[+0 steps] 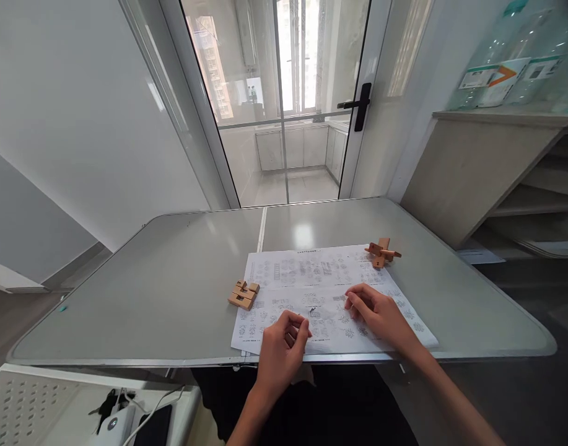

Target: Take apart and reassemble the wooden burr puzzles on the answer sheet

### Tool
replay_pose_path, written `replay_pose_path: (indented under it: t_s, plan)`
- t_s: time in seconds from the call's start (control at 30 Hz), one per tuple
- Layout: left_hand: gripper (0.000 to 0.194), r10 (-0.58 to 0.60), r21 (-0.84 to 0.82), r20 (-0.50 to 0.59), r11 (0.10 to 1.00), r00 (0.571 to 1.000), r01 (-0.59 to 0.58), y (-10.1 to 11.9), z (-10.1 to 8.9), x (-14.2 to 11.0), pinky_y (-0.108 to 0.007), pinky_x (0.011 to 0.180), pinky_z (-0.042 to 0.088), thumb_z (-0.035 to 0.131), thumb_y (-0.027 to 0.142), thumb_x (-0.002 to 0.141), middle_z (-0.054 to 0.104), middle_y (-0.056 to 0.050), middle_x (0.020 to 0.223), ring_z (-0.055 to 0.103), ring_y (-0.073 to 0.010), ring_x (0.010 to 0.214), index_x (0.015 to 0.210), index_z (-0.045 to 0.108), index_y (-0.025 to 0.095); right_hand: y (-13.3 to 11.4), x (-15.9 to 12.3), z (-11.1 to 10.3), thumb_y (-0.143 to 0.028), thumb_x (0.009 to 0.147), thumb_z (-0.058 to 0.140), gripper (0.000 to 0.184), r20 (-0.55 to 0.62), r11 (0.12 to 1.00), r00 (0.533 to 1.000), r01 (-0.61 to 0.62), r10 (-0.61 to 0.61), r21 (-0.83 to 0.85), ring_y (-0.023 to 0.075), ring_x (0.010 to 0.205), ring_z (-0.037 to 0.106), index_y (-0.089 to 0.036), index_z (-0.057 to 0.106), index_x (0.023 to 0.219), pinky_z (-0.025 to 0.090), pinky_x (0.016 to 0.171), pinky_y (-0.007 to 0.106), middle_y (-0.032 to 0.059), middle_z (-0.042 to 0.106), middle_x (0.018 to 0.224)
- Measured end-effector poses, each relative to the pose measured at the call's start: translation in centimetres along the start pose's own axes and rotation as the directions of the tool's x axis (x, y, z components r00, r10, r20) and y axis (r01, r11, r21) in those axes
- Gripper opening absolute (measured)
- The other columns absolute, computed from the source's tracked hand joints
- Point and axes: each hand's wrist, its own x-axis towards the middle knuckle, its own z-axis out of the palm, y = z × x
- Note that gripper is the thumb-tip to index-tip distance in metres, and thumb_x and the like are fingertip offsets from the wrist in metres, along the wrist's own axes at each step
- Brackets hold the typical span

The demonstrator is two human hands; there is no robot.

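Note:
Printed paper sheets (pixel 269 279) lie on the table with rows of small drawings. My left hand (pixel 284 347) is over their near edge, its fingers curled in and the thumb close to the index finger. Further right, my right hand (pixel 376 313) hovers over or rests on the paper, fingertips drawn together. Whatever either hand holds, if anything, is hidden or too small to make out. Between them a tiny dark thing (pixel 312 310) shows on the paper. Wooden puzzle blocks (pixel 243 295) sit at the sheets' left edge. A crossed wooden block puzzle (pixel 380 253) stands at the top right corner.
The grey table (pixel 148 297) has a metal rim and a seam. Below left, a white surface (pixel 42 402) bears keys, a white device (pixel 116 427), a cable and a black phone (pixel 153 427). A glass door (pixel 284 124) stands behind; bottles (pixel 497 68) top the shelf unit at right.

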Motion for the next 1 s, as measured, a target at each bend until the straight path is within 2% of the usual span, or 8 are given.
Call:
replay_pose_path:
  t_s: [0.17, 0.27, 0.37, 0.43, 0.53, 0.67, 0.8, 1.0]
  plan:
    - [0.030, 0.036, 0.052, 0.051, 0.998, 0.998, -0.039, 0.4, -0.3, -0.1, -0.026, 0.056, 0.050, 0.057, 0.045, 0.101, 0.074, -0.003, 0.077, 0.061, -0.0145, 0.057, 0.088, 0.069, 0.020, -0.2, 0.1, 0.2, -0.072, 0.089, 0.059, 0.049, -0.021, 0.999, 1.000, 0.002, -0.003, -0.043, 0.0191, 0.058, 0.061, -0.024, 0.068, 0.085, 0.047, 0.061, 0.032, 0.0037, 0.074, 0.072]
    - [0.028, 0.161, 0.147, 0.051, 0.975, 0.986, -0.167, 0.6, -1.3, 0.1, -0.033, 0.078, 0.057, 0.057, 0.041, 0.102, 0.077, -0.006, 0.099, 0.070, -0.0216, 0.087, 0.091, 0.076, 0.024, -0.2, 0.0, 0.1, -0.073, 0.089, 0.057, 0.050, -0.012, 0.998, 1.000, -0.005, 0.004, -0.066, 0.0193, 0.057, 0.059, -0.024, 0.067, 0.085, 0.045, 0.061, 0.033, 0.0032, 0.073, 0.071]
    - [0.022, 0.266, 0.384, -0.087, 0.898, 0.960, -0.214, -0.5, -3.0, 1.0, -0.051, 0.114, 0.042, 0.059, 0.039, 0.100, 0.065, -0.009, 0.134, 0.053, -0.0309, 0.133, 0.113, 0.074, 0.028, -0.2, -0.1, 0.0, -0.069, 0.092, 0.056, 0.046, 0.007, 0.996, 1.000, 0.009, -0.009, -0.083, 0.0186, 0.056, 0.058, -0.024, 0.066, 0.086, 0.045, 0.061, 0.033, 0.0027, 0.073, 0.072]
    - [0.038, 0.247, 0.525, -0.235, 0.846, 0.940, -0.091, -1.8, -4.5, 1.9, -0.058, 0.117, 0.037, 0.064, 0.043, 0.096, 0.053, -0.013, 0.147, 0.040, -0.0363, 0.144, 0.129, 0.065, 0.025, -0.2, -0.1, 0.0, -0.066, 0.094, 0.055, 0.044, 0.015, 0.996, 1.000, 0.016, -0.014, -0.087, 0.0189, 0.057, 0.059, -0.024, 0.066, 0.086, 0.045, 0.061, 0.033, 0.0029, 0.073, 0.073]
    - [0.063, 0.183, 0.640, -0.344, 0.763, 0.921, 0.087, -3.9, -6.5, 3.4, -0.064, 0.115, 0.034, 0.068, 0.052, 0.089, 0.042, -0.020, 0.152, 0.035, -0.0421, 0.144, 0.140, 0.054, 0.018, -0.3, -0.2, 0.0, -0.069, 0.092, 0.057, 0.046, 0.009, 0.997, 1.000, -0.003, 0.004, -0.074, 0.0200, 0.059, 0.059, -0.025, 0.068, 0.086, 0.045, 0.062, 0.033, 0.0037, 0.074, 0.074]
    - [0.067, 0.156, 0.716, -0.372, 0.676, 0.915, 0.176, -5.1, -8.0, 4.9, -0.062, 0.116, 0.033, 0.065, 0.054, 0.089, 0.045, -0.021, 0.150, 0.039, -0.0417, 0.141, 0.141, 0.050, 0.015, -0.3, -0.2, 0.1, -0.069, 0.091, 0.058, 0.046, 0.006, 0.998, 1.000, -0.005, 0.005, -0.063, 0.0195, 0.057, 0.059, -0.024, 0.068, 0.086, 0.045, 0.060, 0.033, 0.0037, 0.074, 0.074]
    - [0.069, 0.126, 0.701, -0.384, 0.685, 0.915, 0.200, -5.0, -8.5, 5.6, -0.059, 0.111, 0.040, 0.065, 0.057, 0.089, 0.055, -0.019, 0.142, 0.051, -0.0392, 0.132, 0.141, 0.048, 0.015, -0.3, -0.2, 0.1, -0.064, 0.095, 0.056, 0.042, 0.014, 0.995, 1.000, 0.022, -0.021, -0.095, 0.0187, 0.058, 0.060, -0.025, 0.068, 0.087, 0.047, 0.062, 0.032, 0.0025, 0.074, 0.074]
    - [0.072, 0.135, 0.626, -0.394, 0.764, 0.909, 0.157, -5.2, -8.9, 5.7, -0.055, 0.110, 0.044, 0.067, 0.059, 0.086, 0.059, -0.018, 0.139, 0.057, -0.0377, 0.128, 0.140, 0.047, 0.016, -0.5, -0.2, 0.1, -0.060, 0.096, 0.057, 0.038, 0.008, 0.995, 0.999, 0.049, -0.049, -0.088, 0.0187, 0.059, 0.061, -0.024, 0.068, 0.087, 0.048, 0.062, 0.032, 0.0025, 0.074, 0.075]
